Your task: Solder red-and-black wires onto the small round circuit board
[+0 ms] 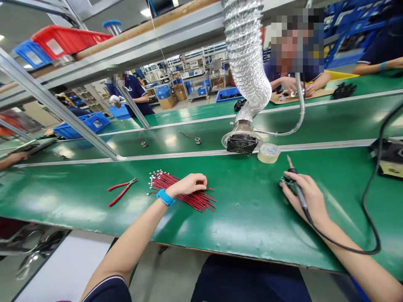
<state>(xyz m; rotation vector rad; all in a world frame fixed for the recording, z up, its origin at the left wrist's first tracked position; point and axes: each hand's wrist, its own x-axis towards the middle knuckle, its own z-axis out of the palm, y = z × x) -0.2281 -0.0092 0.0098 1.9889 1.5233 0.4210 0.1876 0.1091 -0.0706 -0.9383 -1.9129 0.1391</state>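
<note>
My left hand, a blue band on its wrist, is over a bundle of red and black wires with small white connectors at one end. Its fingers are pinched on one of these wires, whose tip pokes out past them. In my right hand is a soldering iron, its tip pointing away from me. The same hand's fingertips also hold a small round green circuit board, partly covered by the fingers. Red-handled cutters lie open left of the wires.
A fume extractor hangs at the bench's back beside a tape roll. The iron's black cable loops at right near a black stand. Small wired parts lie on the strip behind. Other people work across the bench.
</note>
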